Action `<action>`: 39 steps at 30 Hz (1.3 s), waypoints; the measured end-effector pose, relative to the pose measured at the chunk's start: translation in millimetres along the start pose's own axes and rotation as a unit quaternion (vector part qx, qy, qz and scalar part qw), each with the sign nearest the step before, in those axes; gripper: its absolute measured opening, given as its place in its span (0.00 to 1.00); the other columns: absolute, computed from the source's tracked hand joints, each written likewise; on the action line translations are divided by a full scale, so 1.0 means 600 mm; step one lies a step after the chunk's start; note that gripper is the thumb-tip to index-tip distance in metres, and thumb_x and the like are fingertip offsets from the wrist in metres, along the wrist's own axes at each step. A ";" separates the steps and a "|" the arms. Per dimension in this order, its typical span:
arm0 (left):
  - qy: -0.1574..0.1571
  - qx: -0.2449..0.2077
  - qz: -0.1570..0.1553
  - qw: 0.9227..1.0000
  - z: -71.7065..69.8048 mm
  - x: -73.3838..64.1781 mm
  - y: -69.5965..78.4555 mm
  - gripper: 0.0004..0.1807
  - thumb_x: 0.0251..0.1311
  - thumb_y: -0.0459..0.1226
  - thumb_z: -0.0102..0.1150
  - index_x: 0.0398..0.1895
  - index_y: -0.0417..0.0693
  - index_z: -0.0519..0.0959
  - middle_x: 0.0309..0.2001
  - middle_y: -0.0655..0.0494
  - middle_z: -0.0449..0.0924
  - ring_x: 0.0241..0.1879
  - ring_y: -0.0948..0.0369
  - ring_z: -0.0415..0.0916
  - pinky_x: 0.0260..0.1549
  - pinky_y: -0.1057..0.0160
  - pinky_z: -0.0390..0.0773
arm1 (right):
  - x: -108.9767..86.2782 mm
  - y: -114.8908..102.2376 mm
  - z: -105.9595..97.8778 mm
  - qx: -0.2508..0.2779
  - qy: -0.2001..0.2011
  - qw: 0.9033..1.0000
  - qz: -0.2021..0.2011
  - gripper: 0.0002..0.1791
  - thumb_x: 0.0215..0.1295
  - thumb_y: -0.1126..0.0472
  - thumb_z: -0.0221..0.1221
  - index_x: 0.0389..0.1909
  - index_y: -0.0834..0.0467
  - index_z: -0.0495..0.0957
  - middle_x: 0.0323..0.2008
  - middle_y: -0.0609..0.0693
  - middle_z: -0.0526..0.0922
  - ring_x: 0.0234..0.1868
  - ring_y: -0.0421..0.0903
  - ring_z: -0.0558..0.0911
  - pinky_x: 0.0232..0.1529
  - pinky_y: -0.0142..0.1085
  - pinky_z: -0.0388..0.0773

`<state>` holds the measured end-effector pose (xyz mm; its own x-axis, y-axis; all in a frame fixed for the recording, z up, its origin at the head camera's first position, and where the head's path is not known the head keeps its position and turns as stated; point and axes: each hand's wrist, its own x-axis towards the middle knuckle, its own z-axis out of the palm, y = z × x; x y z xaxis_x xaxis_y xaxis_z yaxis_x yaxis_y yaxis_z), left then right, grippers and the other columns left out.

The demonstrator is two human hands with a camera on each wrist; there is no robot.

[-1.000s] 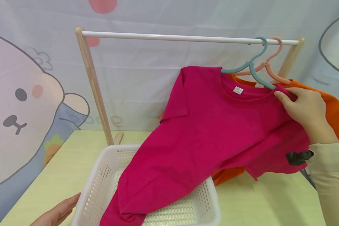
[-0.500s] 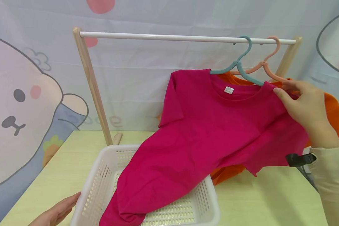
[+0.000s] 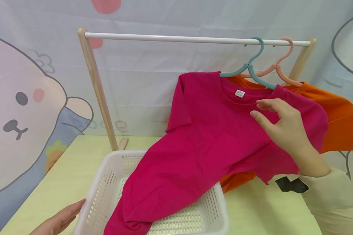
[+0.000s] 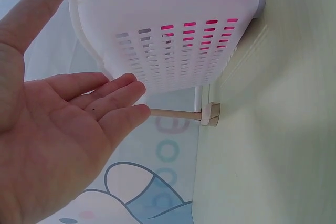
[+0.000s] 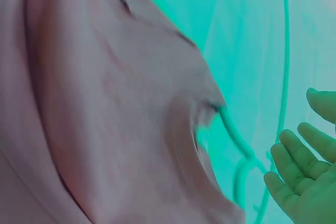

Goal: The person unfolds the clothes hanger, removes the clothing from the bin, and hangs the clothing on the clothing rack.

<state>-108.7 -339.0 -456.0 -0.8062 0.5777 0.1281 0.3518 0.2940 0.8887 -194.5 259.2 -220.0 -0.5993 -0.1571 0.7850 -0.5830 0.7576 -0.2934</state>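
Observation:
A magenta T-shirt [image 3: 211, 130] hangs by its shoulders on a blue-green hanger [image 3: 253, 70], hooked over the white rail [image 3: 170, 39]. Its lower part trails down into a white plastic basket [image 3: 89, 195]. In front of the shirt's neckline, my right hand [image 3: 285, 127] is in the air with thumb and fingers apart, holding nothing. At the basket's left side, my left hand [image 3: 60, 218] has its fingers extended, fingertips right at the wall. The left wrist view shows that palm [image 4: 58, 135] turned up below the slotted basket wall [image 4: 173, 30]. The right wrist view is strongly tinted.
Behind the magenta shirt, an orange T-shirt [image 3: 341, 120] hangs on a pink hanger [image 3: 282, 70] near the rack's right wooden post [image 3: 304, 60]. The left post [image 3: 98, 88] stands behind the basket. A cartoon-printed cloth [image 3: 141, 98] covers the wall beyond the pale table [image 3: 56, 182].
My right hand has let go of the magenta shirt's shoulder and moved left and down. The blue-green hanger has slid left along the rail with the shirt. My left hand has stayed put.

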 end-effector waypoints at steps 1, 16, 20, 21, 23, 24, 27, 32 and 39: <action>0.000 0.001 0.001 1.000 0.000 0.000 0.000 0.49 0.56 0.25 0.57 0.75 0.74 0.50 0.70 0.80 0.53 0.65 0.82 0.52 0.50 0.73 0.70 | -0.007 -0.004 0.008 0.012 -0.003 1.000 -0.008 0.19 0.55 0.69 0.67 0.49 0.66 0.79 0.42 0.57 0.82 0.44 0.24 0.71 0.48 0.17 0.65; -0.016 -0.033 -0.003 0.999 -0.003 -0.003 -0.008 0.41 0.64 0.35 0.55 0.76 0.67 0.49 0.71 0.76 0.52 0.65 0.80 0.52 0.51 0.73 0.70 | -0.093 -0.031 0.114 0.111 -0.073 0.991 -0.033 0.21 0.49 0.72 0.70 0.46 0.61 0.80 0.43 0.49 0.82 0.45 0.44 0.80 0.50 0.18 0.71; -0.014 -0.014 0.010 1.000 -0.001 -0.003 -0.001 0.45 0.61 0.31 0.57 0.76 0.67 0.48 0.72 0.75 0.52 0.66 0.79 0.52 0.51 0.73 0.70 | -0.111 -0.034 0.137 0.121 -0.101 0.987 -0.020 0.20 0.51 0.68 0.70 0.47 0.59 0.80 0.44 0.48 0.82 0.46 0.43 0.79 0.49 0.24 0.74; -0.014 -0.011 0.015 1.000 0.000 -0.002 0.000 0.46 0.60 0.30 0.57 0.76 0.67 0.48 0.72 0.75 0.52 0.66 0.79 0.52 0.51 0.73 0.70 | -0.115 -0.035 0.143 0.125 -0.108 0.986 -0.019 0.20 0.51 0.67 0.71 0.47 0.59 0.80 0.44 0.48 0.82 0.46 0.43 0.79 0.49 0.27 0.76; -0.017 -0.018 0.017 1.000 0.000 -0.002 0.000 0.46 0.60 0.30 0.57 0.76 0.68 0.48 0.72 0.75 0.52 0.66 0.79 0.52 0.51 0.74 0.70 | -0.124 -0.036 0.155 0.128 -0.121 0.984 -0.023 0.20 0.51 0.66 0.71 0.47 0.59 0.80 0.44 0.48 0.82 0.47 0.43 0.79 0.49 0.32 0.77; -0.017 -0.019 0.017 1.000 0.000 -0.002 0.001 0.46 0.60 0.30 0.57 0.76 0.69 0.48 0.72 0.75 0.52 0.66 0.79 0.52 0.52 0.74 0.70 | -0.128 -0.036 0.162 0.129 -0.127 0.983 -0.025 0.20 0.51 0.65 0.71 0.47 0.59 0.80 0.44 0.48 0.81 0.47 0.43 0.79 0.49 0.34 0.77; -0.014 -0.013 0.019 1.000 0.000 -0.002 0.002 0.46 0.60 0.29 0.58 0.76 0.70 0.48 0.72 0.75 0.52 0.66 0.79 0.52 0.51 0.74 0.70 | -0.141 -0.037 0.180 0.128 -0.154 0.979 -0.029 0.21 0.50 0.62 0.72 0.47 0.60 0.80 0.45 0.48 0.81 0.48 0.44 0.78 0.49 0.39 0.78; -0.012 -0.018 0.015 1.000 0.002 -0.002 0.005 0.48 0.58 0.28 0.58 0.76 0.71 0.49 0.71 0.75 0.52 0.66 0.79 0.53 0.52 0.74 0.70 | -0.159 -0.034 0.202 0.108 -0.205 0.972 -0.027 0.24 0.49 0.58 0.73 0.48 0.61 0.80 0.46 0.47 0.80 0.49 0.44 0.76 0.50 0.42 0.77; -0.013 -0.038 0.004 0.999 0.002 -0.003 0.008 0.49 0.57 0.26 0.58 0.75 0.72 0.50 0.71 0.76 0.52 0.66 0.80 0.53 0.52 0.75 0.69 | -0.168 -0.023 0.219 0.067 -0.252 0.965 -0.027 0.27 0.47 0.52 0.74 0.48 0.59 0.81 0.46 0.45 0.78 0.49 0.44 0.74 0.51 0.43 0.72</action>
<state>-105.1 -337.6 -452.5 -0.7911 0.5989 0.1244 0.3194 0.2310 0.9191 -198.0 181.1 -367.1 -0.7374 -0.5071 0.4462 -0.6658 0.6568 -0.3540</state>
